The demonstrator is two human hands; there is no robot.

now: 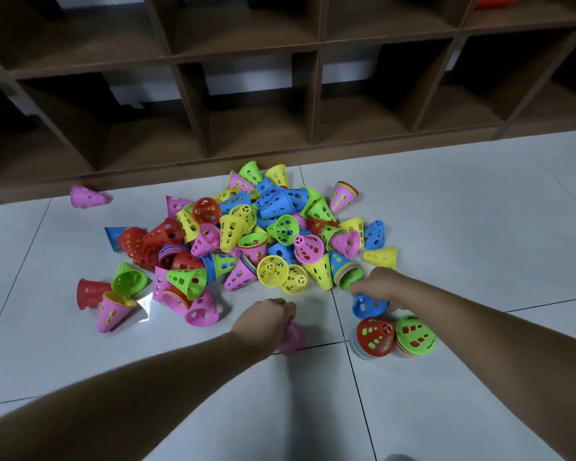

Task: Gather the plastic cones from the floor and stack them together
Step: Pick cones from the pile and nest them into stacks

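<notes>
Heap (263, 234) of holey plastic cones, dumped on the floor tiles (479, 227), brown cubby shelf (246, 94) right behind it. Just this side of the heap: left hand (266, 316) curled tight round a pink cone (291, 337), all motion blur, so can't tell wide end from narrow. At the heap's near-right corner: right hand (376, 287) clamped down over a blue cone (368, 306), thumb one side, fingers the other, looks like a real grip. A bit nearer again from that corner, red-topped stack (374, 337) and green-topped stack (414, 336) standing side by side, seemingly touching.

Ways to mess this up, guessing: setting the blue cone on crooked and toppling one stack into the other; clipping the red-topped stack with a wrist going in; forgetting the lone pink cone (87, 196) way off left of the heap.

Hard to make out: number of cones per stack, anything buried under the heap, some orange thing (494, 0) far behind it, mostly cut off.
</notes>
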